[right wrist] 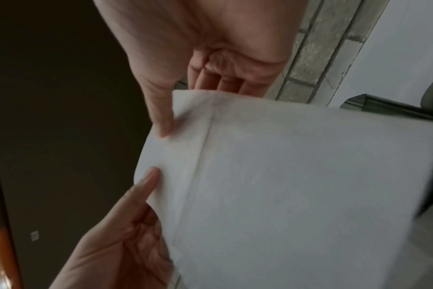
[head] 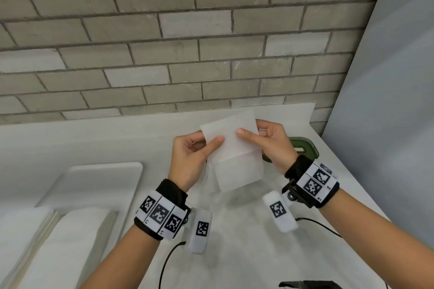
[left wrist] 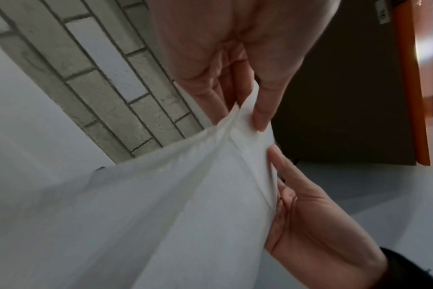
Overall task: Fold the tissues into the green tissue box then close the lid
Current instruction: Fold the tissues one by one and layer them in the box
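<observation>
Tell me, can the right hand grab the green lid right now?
Probably not yet. The right hand is close above the green lid on the counter, nothing lying between them, but it is busy pinching the tissue with the left hand.

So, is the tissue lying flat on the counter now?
No, both hands, left hand and right hand, hold the tissue up above the counter.

Domestic washroom: brick-tiled wall (head: 164,30), white counter (head: 117,138).
</observation>
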The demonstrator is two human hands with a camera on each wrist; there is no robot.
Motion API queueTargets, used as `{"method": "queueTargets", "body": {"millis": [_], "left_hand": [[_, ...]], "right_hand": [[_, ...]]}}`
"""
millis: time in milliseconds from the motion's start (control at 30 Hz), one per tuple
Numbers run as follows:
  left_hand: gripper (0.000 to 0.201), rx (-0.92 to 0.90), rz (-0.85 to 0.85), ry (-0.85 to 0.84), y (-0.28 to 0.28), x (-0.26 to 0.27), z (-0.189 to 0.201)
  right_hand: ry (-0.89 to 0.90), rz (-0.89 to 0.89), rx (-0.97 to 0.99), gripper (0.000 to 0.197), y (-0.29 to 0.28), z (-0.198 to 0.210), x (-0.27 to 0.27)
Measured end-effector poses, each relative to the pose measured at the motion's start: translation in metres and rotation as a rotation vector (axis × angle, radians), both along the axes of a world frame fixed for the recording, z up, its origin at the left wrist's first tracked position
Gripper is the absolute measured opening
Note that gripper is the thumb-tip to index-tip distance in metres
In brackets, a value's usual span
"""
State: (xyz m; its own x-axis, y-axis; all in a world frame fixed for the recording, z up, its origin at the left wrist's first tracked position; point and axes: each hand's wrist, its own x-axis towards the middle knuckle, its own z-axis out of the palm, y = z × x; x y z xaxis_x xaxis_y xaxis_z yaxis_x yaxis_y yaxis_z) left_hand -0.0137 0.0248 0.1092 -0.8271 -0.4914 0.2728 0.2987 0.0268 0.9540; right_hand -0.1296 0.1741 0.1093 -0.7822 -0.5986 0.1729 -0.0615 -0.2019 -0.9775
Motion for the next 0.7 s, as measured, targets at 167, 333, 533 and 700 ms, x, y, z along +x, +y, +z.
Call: {"method": "queueTargets", "body": {"millis": [167, 333, 533, 700], "left_hand": [[0.016, 0.115, 0.06, 0.042, -0.003, 0.0, 0.002], [0.022, 0.15, 0.058, 0.108, -0.004, 0.002, 0.004], [0.024, 0.113, 0.042, 0.096, -0.006, 0.001, 0.002], [0.025, 0.097, 0.052, 0.103, -0.009, 0.0, 0.001]], "right_hand": [[-0.018, -0.033, -0.056, 0.036, -0.003, -0.001, -0.001], [-0.005, 0.008, -0.052, 0.033, -0.007, -0.004, 0.005], [0.021, -0.024, -0.073, 0.025, -0.013, 0.002, 0.003], [0.012, -0.029, -0.098, 0.027, -0.015, 0.003, 0.002]]}}
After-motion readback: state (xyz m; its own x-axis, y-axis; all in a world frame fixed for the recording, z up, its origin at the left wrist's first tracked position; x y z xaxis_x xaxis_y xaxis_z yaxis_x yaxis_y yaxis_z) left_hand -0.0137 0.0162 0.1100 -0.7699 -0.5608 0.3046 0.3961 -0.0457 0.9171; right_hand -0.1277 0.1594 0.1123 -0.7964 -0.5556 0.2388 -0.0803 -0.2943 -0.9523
